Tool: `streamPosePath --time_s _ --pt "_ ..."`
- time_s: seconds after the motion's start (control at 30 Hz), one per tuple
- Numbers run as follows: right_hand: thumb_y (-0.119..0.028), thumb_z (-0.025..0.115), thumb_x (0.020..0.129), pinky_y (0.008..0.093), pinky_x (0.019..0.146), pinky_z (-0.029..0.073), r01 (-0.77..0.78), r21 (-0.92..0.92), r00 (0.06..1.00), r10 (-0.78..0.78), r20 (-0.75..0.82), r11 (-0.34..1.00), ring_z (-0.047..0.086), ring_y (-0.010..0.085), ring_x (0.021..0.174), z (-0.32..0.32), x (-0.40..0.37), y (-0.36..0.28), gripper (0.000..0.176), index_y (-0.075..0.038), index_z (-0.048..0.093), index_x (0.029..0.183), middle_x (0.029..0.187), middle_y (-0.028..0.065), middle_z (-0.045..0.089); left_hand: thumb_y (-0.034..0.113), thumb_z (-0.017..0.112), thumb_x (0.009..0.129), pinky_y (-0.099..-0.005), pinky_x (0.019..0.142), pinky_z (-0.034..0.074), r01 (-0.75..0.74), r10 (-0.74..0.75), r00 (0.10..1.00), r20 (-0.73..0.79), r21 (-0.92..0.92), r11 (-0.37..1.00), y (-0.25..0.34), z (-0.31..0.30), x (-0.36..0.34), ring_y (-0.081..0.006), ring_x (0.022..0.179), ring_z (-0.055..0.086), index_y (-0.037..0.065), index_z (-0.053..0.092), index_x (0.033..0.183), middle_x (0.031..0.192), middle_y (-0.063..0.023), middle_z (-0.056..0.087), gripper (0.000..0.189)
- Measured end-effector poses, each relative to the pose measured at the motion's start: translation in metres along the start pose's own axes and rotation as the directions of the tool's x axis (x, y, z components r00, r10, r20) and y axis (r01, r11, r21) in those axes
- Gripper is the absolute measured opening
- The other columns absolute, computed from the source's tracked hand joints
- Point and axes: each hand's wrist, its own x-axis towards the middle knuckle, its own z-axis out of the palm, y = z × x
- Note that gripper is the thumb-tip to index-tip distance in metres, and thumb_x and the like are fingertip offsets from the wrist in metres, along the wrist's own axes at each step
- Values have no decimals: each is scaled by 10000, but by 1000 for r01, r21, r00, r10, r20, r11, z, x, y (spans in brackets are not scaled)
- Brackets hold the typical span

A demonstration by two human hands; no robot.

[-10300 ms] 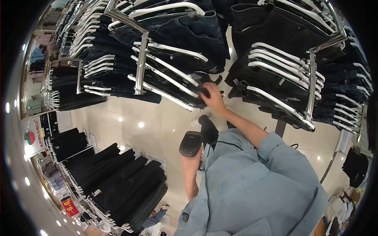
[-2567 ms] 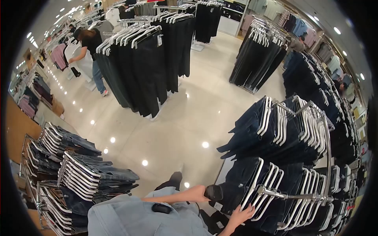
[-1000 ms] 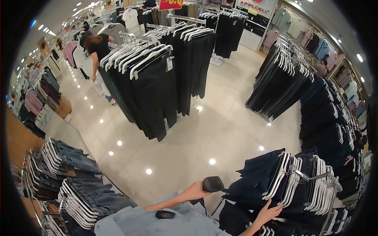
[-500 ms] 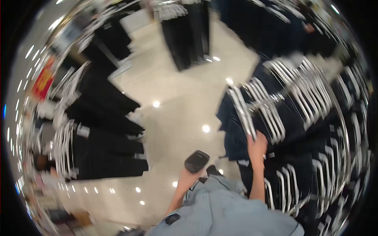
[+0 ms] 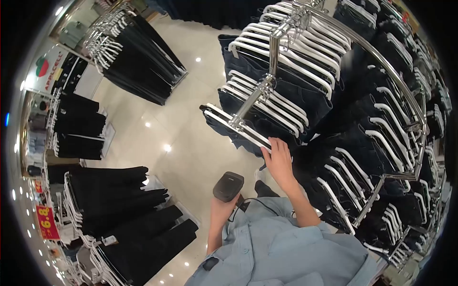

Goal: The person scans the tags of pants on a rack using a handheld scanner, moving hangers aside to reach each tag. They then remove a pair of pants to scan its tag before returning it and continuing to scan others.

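Observation:
My left hand [image 5: 223, 208] is wrapped round a black handheld scanner [image 5: 229, 186], held upright in front of my body with its broad head up. A dark cord [image 5: 257, 200] curves beside it over my shirt. My right hand [image 5: 280, 159] grips the near end of a white hanger [image 5: 253, 135], thumb on one side and fingers on the other. This hanger is among the front ones on a chrome rail [image 5: 250, 102]. Dark navy trousers [image 5: 217, 127] hang below it. Behind it on the same rail are several more white hangers [image 5: 267, 106] with dark garments.
A curved chrome rack [image 5: 381, 55] with more hung dark garments bends round on the right. Racks of black trousers [image 5: 136, 59] stand along the left, others [image 5: 114, 193] at lower left. A red price sign [image 5: 47, 222] hangs at the left edge. Pale tiled floor [image 5: 167, 124] lies between the racks.
My view has turned, so the rack now sits further left and higher. My right hand stays at the end of the front hangers. The scanner remains in my left hand.

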Motion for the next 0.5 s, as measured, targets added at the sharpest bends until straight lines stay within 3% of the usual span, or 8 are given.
streamPosePath --time_s 0.2,0.3,0.43,0.5 --pt "-187 710 940 484 1011 467 34 -24 998 -35 -52 999 570 401 1157 -2 18 -26 397 37 621 1255 1249 198 609 152 782 886 -282 545 448 5 5 991 130 -74 997 1 -4 24 -80 584 564 -3 705 913 682 -2 635 175" --pt "-182 671 961 460 974 485 41 83 997 -36 -66 996 599 368 1087 12 36 -37 357 -7 632 1269 1179 167 638 144 786 883 -277 547 444 -18 34 982 186 -91 996 -1 -12 35 -79 588 558 -7 706 907 679 1 632 172" --pt "-198 639 986 447 894 540 -133 145 990 126 58 980 675 368 1048 26 54 -37 311 -88 659 1276 1204 140 676 130 790 880 -277 544 441 -42 60 958 280 -70 997 0 -43 55 -81 588 551 -8 705 888 680 5 634 163" --pt "-208 638 983 460 860 554 -195 113 976 181 124 974 695 387 985 30 59 -39 275 -89 685 1226 1097 147 705 123 788 885 -271 537 441 -43 59 960 275 -66 997 -2 -64 70 -80 575 562 4 705 880 684 -5 645 144"
